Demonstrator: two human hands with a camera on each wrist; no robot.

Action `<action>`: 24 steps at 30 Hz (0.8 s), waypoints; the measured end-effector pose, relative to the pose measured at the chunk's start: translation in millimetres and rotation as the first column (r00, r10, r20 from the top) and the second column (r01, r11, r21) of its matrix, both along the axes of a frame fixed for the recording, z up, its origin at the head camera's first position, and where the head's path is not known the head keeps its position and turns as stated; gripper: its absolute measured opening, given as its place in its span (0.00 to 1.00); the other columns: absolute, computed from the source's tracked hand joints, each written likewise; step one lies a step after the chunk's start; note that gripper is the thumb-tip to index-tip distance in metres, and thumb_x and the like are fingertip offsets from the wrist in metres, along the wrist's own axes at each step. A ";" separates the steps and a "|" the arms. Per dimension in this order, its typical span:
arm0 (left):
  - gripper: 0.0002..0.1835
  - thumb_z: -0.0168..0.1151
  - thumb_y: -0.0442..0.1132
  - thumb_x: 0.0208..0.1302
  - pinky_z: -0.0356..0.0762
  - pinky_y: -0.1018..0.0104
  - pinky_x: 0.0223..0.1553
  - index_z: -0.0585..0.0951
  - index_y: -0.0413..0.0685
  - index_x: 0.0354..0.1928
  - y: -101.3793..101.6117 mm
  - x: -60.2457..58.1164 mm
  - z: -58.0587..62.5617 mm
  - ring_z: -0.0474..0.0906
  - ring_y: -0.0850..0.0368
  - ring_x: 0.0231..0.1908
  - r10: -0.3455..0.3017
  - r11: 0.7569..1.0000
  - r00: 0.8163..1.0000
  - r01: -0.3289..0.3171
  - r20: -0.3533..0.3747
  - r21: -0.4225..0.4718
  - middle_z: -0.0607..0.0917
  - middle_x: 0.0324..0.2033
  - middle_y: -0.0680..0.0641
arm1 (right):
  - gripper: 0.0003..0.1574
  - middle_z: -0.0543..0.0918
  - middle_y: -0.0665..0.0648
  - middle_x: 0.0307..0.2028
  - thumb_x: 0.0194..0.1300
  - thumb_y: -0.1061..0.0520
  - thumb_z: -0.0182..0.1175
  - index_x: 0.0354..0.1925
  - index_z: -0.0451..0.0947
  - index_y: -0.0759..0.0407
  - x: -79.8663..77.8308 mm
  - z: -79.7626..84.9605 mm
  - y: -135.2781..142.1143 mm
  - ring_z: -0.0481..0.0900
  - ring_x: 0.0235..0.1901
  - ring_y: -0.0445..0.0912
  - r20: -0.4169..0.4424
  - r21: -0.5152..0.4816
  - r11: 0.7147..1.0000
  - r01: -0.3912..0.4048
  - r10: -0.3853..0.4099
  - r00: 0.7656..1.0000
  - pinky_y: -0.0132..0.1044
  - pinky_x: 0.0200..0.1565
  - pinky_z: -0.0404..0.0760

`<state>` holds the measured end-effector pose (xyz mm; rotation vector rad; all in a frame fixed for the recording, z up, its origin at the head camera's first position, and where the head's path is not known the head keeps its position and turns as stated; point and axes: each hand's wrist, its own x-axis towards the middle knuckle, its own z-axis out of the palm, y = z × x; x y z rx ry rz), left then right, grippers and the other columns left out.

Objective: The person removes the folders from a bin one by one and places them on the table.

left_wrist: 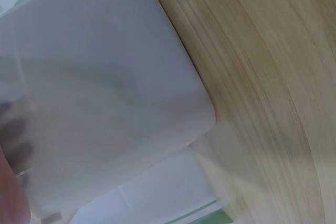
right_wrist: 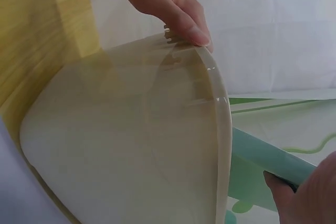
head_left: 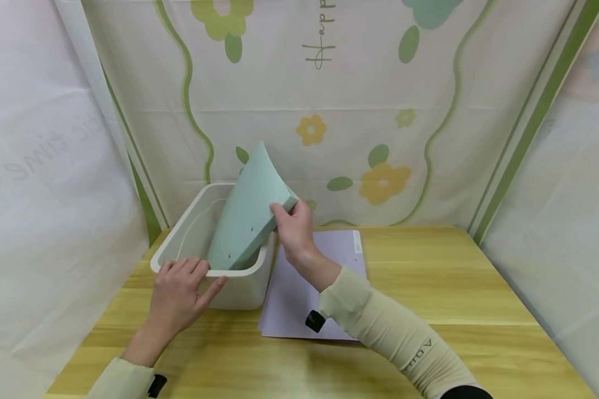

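Pale fabric panels [head_left: 354, 83] printed with green and orange flowers enclose the workspace, and below them I see a wood-grain surface [head_left: 479, 288] running across my head view. On its left part stands a white bin [head_left: 237, 293], upright, with a rounded rim.

My right hand [head_left: 297, 230] pinches a mint-green folder [head_left: 247, 205] by its right edge, the thumb on the near face and the fingers behind. I have the folder tilted and slightly bowed: its lower part is down inside the bin, while its top corner rises above the far rim. Two small round holes show along its thick edge.

My left hand [head_left: 179, 291] grips the near rim of the bin toward the left corner, fingers hooked over the top and the thumb on the outside wall; the right wrist view shows me that same hold from the side. In the left wrist view the bin's wall takes up much of the picture, with dim finger shapes at the edge.

Just to the right of the bin, a purple folder [head_left: 289, 299] lies flat on the surface, with a white label [head_left: 357, 241] at its far right corner. My right forearm, in a cream sleeve [head_left: 394, 327], reaches across above it.
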<state>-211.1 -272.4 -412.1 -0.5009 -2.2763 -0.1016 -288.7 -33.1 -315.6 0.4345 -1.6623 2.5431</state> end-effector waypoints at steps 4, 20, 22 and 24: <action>0.24 0.54 0.63 0.59 0.64 0.53 0.34 0.71 0.49 0.26 -0.1 0.1 -0.3 0.68 0.53 0.25 -0.001 1.000 1.000 0.001 0.003 0.001 0.70 0.23 0.53 | 0.22 0.76 0.70 0.51 0.64 0.68 0.51 0.57 0.67 0.72 8.4 9.8 3.6 0.77 0.51 0.57 -0.024 0.005 1.000 0.006 -0.005 1.000 0.48 0.47 0.77; 0.24 0.54 0.63 0.59 0.64 0.53 0.33 0.70 0.49 0.25 -0.5 -0.5 -0.8 0.68 0.53 0.25 0.000 1.000 1.000 0.000 0.001 -0.004 0.71 0.24 0.53 | 0.20 0.79 0.64 0.50 0.63 0.65 0.53 0.55 0.70 0.66 -11.7 -4.1 3.5 0.79 0.49 0.53 -0.055 -0.008 1.000 0.014 -0.014 0.998 0.43 0.44 0.78; 0.24 0.54 0.63 0.59 0.64 0.53 0.34 0.70 0.49 0.25 -0.5 -0.3 -0.6 0.68 0.53 0.25 0.001 1.000 1.000 -0.001 0.004 -0.005 0.72 0.24 0.53 | 0.19 0.79 0.64 0.49 0.63 0.65 0.53 0.54 0.71 0.65 -12.0 -4.2 3.5 0.80 0.48 0.53 -0.059 -0.007 1.000 0.015 -0.016 0.998 0.44 0.44 0.79; 0.23 0.54 0.63 0.59 0.64 0.53 0.34 0.70 0.50 0.25 -0.3 -0.3 -0.3 0.68 0.53 0.25 0.002 1.000 1.000 -0.002 0.006 -0.005 0.72 0.24 0.53 | 0.19 0.79 0.64 0.48 0.63 0.65 0.54 0.53 0.71 0.64 -12.0 -4.1 3.7 0.80 0.47 0.52 -0.061 -0.008 1.000 0.016 -0.017 0.998 0.44 0.43 0.79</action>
